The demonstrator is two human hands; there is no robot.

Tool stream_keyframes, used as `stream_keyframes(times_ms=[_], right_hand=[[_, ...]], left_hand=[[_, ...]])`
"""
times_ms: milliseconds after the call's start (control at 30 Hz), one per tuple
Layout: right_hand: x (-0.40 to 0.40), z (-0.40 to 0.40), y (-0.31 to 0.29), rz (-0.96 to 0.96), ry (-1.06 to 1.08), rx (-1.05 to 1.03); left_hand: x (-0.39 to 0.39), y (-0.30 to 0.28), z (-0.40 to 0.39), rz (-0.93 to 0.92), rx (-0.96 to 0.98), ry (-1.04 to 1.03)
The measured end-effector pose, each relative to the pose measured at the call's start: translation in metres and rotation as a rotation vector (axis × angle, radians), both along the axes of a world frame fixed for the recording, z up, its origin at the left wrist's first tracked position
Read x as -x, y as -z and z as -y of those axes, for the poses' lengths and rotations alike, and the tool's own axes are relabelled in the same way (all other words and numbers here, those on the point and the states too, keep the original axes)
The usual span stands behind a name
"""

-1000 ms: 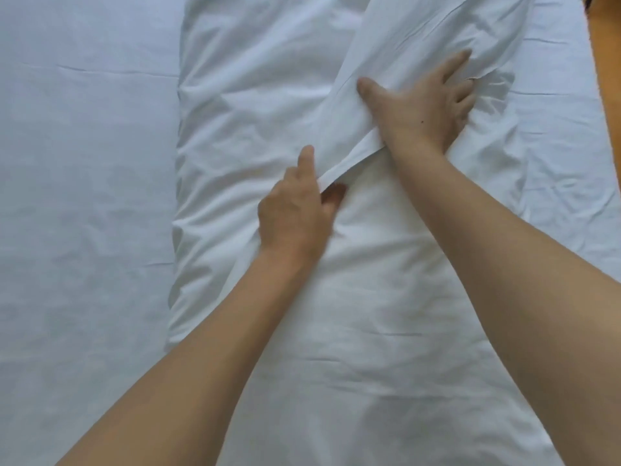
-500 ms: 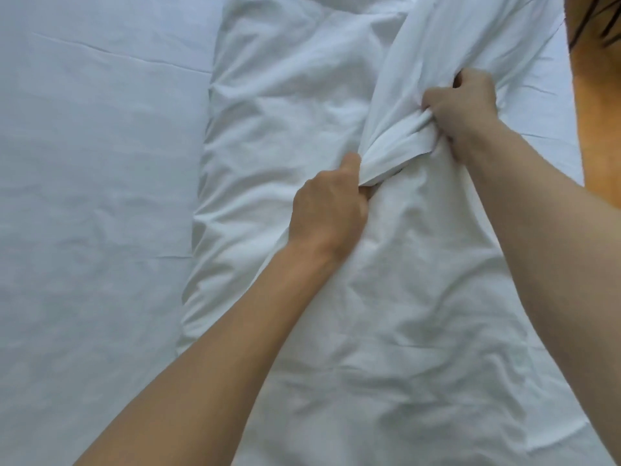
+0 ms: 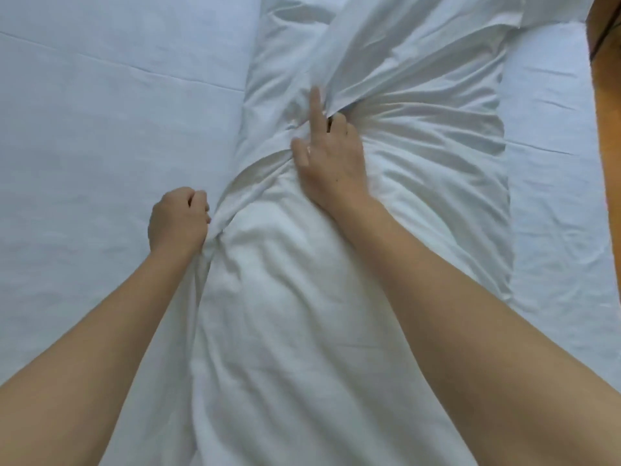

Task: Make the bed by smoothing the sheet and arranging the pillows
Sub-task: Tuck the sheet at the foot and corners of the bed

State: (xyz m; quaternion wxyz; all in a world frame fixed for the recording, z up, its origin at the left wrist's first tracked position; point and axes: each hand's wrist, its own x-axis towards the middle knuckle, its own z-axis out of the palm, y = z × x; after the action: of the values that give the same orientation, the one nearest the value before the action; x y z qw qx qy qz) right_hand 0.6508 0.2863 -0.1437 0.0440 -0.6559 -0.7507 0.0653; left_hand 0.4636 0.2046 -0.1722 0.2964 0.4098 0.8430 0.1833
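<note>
A long white pillow (image 3: 386, 230) in a creased pillowcase lies lengthwise on the white bed sheet (image 3: 100, 129). My left hand (image 3: 178, 220) is a fist at the pillow's left edge and grips a bunch of pillowcase cloth there. My right hand (image 3: 331, 156) rests on the middle of the pillow. Its index finger points straight up along the loose pillowcase flap (image 3: 386, 62), and its other fingers curl into the flap's lower edge. Creases fan out to the right from that hand.
Flat sheet with a long crease spreads to the left of the pillow, and a narrower strip (image 3: 554, 163) lies to its right. An orange wooden surface (image 3: 608, 112) runs along the bed's right edge.
My left hand has moved from the pillow's middle to its left edge and bunched the cloth there. My right hand has moved left and down to the flap's lower edge, index finger now straight.
</note>
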Motion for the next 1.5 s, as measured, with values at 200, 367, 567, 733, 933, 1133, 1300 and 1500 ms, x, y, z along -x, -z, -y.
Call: stream_keyframes(times_ms=[200,367,567,733,933,1133,1300,1500], right_hand=[[0.003,0.069,-0.003,-0.327,-0.355,0.026],[-0.004,0.128,0.002,-0.290,-0.503,0.152],[-0.010,0.144,-0.018,-0.475,-0.345,0.039],[-0.046,0.109,-0.048,-0.339,-0.040,-0.268],[-0.081,0.103,0.015,0.009,0.242,0.033],[-0.042,0.128,0.007,-0.134,-0.209,0.119],[-0.035,0.184,0.000,-0.200,-0.403,0.257],[-0.045,0.286,-0.004,-0.205,-0.503,0.346]], left_hand=[[-0.070,-0.051,-0.027,0.313,-0.329,0.040],[-0.100,-0.042,-0.065,-0.213,-0.200,0.523],[-0.075,-0.054,-0.084,-0.402,-0.519,0.480],[-0.029,-0.032,-0.118,-0.176,-0.096,0.157],[-0.065,-0.027,-0.098,-0.328,-0.214,0.038],[-0.164,-0.055,-0.062,-0.307,-0.922,0.862],[-0.150,-0.005,-0.050,-0.473,-0.497,1.037],[-0.124,-0.001,0.006,-0.491,-0.294,0.838]])
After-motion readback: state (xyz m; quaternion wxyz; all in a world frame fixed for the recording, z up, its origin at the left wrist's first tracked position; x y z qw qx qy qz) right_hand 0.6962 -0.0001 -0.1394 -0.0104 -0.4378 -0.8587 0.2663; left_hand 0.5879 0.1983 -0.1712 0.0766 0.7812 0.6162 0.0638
